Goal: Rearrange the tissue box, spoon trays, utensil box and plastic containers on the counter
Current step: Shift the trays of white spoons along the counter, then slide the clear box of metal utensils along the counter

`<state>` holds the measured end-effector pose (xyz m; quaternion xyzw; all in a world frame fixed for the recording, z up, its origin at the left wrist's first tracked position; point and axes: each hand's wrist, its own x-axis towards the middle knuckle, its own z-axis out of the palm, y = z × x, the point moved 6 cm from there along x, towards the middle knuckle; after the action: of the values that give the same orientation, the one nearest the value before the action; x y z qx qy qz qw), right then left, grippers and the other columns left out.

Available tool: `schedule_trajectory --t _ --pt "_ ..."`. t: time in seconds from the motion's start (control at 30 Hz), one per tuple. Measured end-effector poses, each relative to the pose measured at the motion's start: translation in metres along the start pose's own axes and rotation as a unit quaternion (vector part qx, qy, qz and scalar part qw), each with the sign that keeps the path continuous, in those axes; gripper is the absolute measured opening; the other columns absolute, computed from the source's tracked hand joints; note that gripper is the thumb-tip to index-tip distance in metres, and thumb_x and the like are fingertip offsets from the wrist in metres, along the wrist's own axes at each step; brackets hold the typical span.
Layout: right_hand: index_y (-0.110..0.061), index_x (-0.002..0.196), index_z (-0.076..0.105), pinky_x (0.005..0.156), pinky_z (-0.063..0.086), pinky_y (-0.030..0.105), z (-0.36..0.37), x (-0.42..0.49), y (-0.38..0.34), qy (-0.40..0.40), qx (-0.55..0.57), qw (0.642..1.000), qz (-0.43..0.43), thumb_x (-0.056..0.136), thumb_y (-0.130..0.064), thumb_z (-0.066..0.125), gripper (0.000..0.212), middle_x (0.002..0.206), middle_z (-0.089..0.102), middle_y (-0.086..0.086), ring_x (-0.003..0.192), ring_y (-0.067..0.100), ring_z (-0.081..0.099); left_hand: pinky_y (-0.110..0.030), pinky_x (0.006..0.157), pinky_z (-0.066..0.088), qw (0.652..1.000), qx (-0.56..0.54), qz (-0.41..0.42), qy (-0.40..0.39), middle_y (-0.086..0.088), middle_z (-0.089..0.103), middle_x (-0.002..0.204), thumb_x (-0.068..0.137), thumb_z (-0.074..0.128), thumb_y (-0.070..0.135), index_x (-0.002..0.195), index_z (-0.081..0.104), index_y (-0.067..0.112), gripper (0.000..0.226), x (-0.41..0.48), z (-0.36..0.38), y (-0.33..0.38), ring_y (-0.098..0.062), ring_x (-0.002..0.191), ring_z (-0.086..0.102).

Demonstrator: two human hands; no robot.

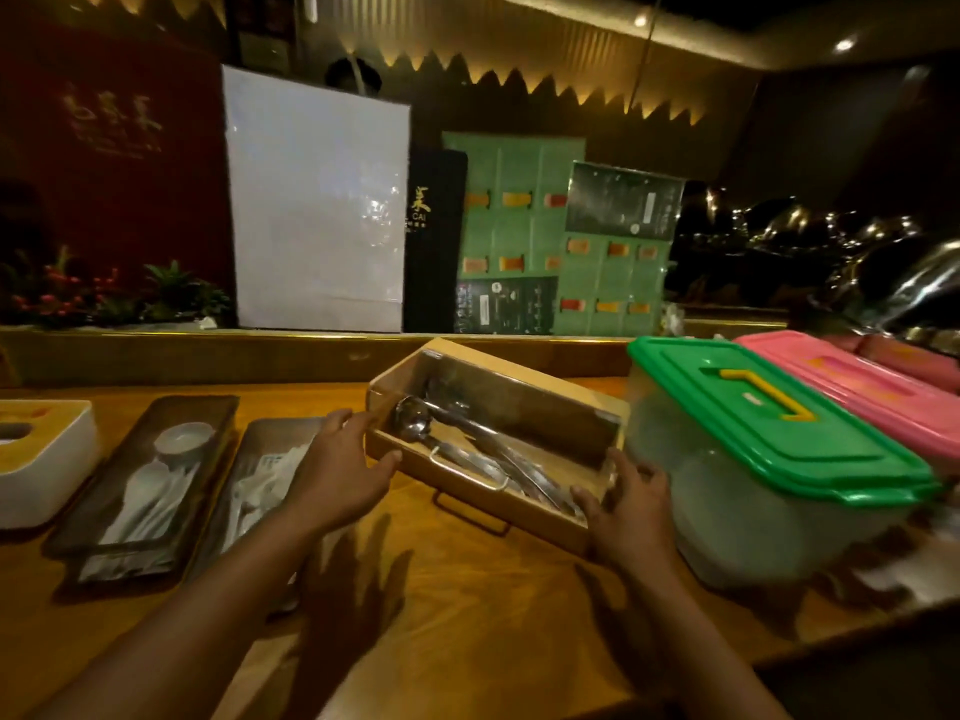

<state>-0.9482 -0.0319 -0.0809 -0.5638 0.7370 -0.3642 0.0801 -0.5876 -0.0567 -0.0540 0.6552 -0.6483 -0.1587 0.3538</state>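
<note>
Trouble here would come from the tilt: your utensil box (498, 439) sits mid-counter, between the spoon trays (150, 480) and the green-lidded container (774, 459), and it looks tipped toward you, though blur makes the lift hard to judge. Your left hand (343, 465) is spread against its left end; your right hand (626, 506) curls round the near right corner. Neither grip looks firm. Tip further and the ladle (415, 420) and other metal pieces could slide out. Swing right and the box knocks the container, which touches the pink-lidded container (862, 392).
</note>
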Motion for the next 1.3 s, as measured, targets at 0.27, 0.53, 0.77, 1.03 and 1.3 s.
schedule_trajectory --t 0.27,0.53,0.77,1.03,1.3 --pt "-0.041 0.145 0.039 0.101 0.048 0.052 0.028 0.044 0.033 -0.049 0.084 0.995 -0.008 0.088 -0.024 0.07 0.067 0.156 0.034 0.001 0.131 0.025 0.044 -0.042 0.097 0.042 0.996 -0.041 -0.069 0.024 -0.012 0.04 0.149 0.085 0.07 0.049 0.146 0.041 0.023 0.073 0.053 0.02 0.005 -0.032 0.129 0.047" --pt "-0.072 0.127 0.037 0.108 0.041 0.056 0.045 0.108 0.043 -0.072 0.205 0.975 -0.052 0.095 -0.007 0.057 0.075 0.155 0.034 -0.005 0.141 0.024 0.036 -0.031 0.096 0.043 0.993 -0.079 -0.075 0.033 -0.003 0.038 0.154 0.074 0.072 0.059 0.149 0.036 0.034 0.087 0.047 0.048 0.015 -0.023 0.135 0.041" --pt "-0.081 0.118 0.032 0.099 0.049 0.047 0.061 0.134 0.031 -0.06 0.221 0.973 -0.015 0.102 -0.009 0.042 0.075 0.155 0.029 -0.006 0.135 0.022 0.04 -0.009 0.076 0.035 0.987 -0.12 -0.06 0.091 0.006 0.048 0.146 0.08 0.077 0.039 0.149 0.032 0.037 0.082 0.038 0.058 0.029 -0.015 0.13 0.046" --pt "-0.049 0.143 0.036 0.08 0.046 0.027 0.073 0.154 0.026 -0.053 0.188 0.98 -0.043 0.102 -0.005 0.042 0.061 0.155 0.03 0.003 0.125 0.019 0.042 -0.007 0.063 0.039 0.981 -0.124 -0.093 0.113 0.012 0.044 0.132 0.085 0.075 0.026 0.133 0.031 0.045 0.068 0.048 0.061 0.03 -0.006 0.114 0.04" --pt "-0.043 0.151 0.026 0.089 0.044 0.03 0.067 0.142 0.027 -0.105 0.177 0.974 -0.092 0.102 -0.015 0.045 0.059 0.158 0.025 0.005 0.13 0.026 0.041 -0.036 0.095 0.045 0.979 -0.055 -0.146 0.131 -0.007 0.041 0.153 0.087 0.07 0.043 0.151 0.035 0.026 0.075 0.047 0.063 0.023 -0.027 0.134 0.043"
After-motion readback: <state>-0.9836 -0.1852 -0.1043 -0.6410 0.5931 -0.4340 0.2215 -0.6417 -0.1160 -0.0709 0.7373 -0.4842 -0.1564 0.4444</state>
